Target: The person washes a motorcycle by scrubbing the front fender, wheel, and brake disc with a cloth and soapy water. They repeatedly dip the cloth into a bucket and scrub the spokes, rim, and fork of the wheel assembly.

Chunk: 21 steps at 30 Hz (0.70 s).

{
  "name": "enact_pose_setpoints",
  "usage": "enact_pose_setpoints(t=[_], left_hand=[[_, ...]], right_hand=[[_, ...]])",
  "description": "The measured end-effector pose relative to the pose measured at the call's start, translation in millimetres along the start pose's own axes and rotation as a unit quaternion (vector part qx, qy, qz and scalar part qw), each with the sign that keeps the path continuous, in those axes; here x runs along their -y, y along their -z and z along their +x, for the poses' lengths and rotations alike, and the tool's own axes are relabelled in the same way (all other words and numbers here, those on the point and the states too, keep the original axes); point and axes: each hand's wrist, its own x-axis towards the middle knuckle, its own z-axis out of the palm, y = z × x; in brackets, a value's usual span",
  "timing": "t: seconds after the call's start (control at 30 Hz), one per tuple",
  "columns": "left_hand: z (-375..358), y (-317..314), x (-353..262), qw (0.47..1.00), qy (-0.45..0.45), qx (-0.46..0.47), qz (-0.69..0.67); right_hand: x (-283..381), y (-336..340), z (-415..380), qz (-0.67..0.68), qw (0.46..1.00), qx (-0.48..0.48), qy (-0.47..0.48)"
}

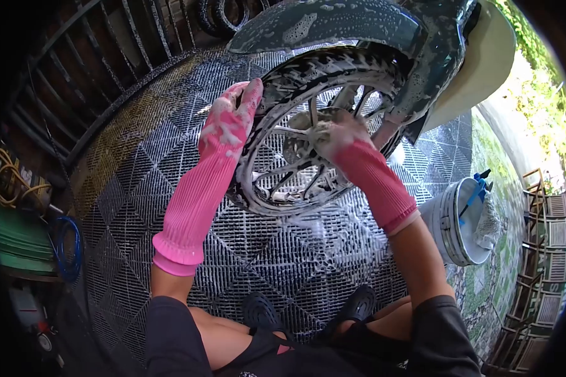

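A spoked wheel (311, 135) with a black tire, covered in white foam, stands under a dark green fender (333, 28). My left hand (229, 116), in a pink ribbed glove with suds on it, rests against the left side of the tire, its fingers pressed together around the edge. At the hub, my right hand (346, 135), gloved in pink too, is smeared by motion. Foam covers its fingers, and whatever it may hold cannot be made out.
On the right stands a white bucket (443, 220) with a blue-handled tool and a cloth at its rim. Metal railing (100, 56) runs along the upper left. A blue hose coil (69, 248) lies at the left edge. Wet grid tiles (264, 251) cover the floor.
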Motion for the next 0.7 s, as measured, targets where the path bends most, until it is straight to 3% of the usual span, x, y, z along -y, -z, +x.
enact_pose_setpoints(t=[0.07,0.13,0.17,0.2,0.3,0.33,0.37,0.4,0.47,0.53,0.57,0.6,0.63,0.7], left_hand=[[21,-7,27,0.999,-0.036,-0.007,-0.016],[24,-10,31,0.998,-0.04,-0.039,0.009],[30,-13,40,0.996,-0.068,-0.027,-0.044],[16,-7,23,0.998,-0.054,-0.029,-0.008],[11,-7,20,0.998,-0.056,-0.022,-0.011],[19,-8,30,0.995,-0.077,-0.017,-0.055],[28,-10,43,0.995,-0.078,0.001,-0.054],[26,-9,42,0.996,-0.072,-0.001,-0.058],[22,-7,27,0.999,-0.033,0.002,-0.03],[21,-6,22,1.0,-0.026,0.006,0.015],[23,-9,26,1.0,-0.024,-0.006,-0.002],[27,-12,33,0.999,-0.022,-0.018,-0.017],[30,-12,37,0.999,-0.038,-0.009,-0.017],[24,-9,32,0.999,-0.051,-0.002,0.016]], right_hand=[[-4,-15,-5,0.226,0.974,-0.003,0.017],[-8,-27,-12,0.39,0.921,0.011,-0.028],[-10,-32,-15,0.421,0.906,0.006,-0.05],[-11,-32,-21,0.435,0.897,-0.006,-0.073],[-3,37,-56,0.428,0.875,-0.111,-0.196],[-19,32,-58,0.472,0.846,-0.23,-0.091],[-35,41,-55,0.408,0.869,-0.275,-0.055],[-49,43,-50,0.399,0.852,-0.338,0.009],[-31,63,-62,0.551,0.756,-0.335,0.115],[-17,69,-65,0.262,0.923,-0.274,0.064],[-11,65,-59,0.086,0.966,-0.234,0.062],[-5,61,-54,-0.072,0.974,-0.2,0.078],[2,44,-42,-0.209,0.968,-0.108,0.088],[-6,-9,-4,-0.337,0.936,-0.013,0.101]])
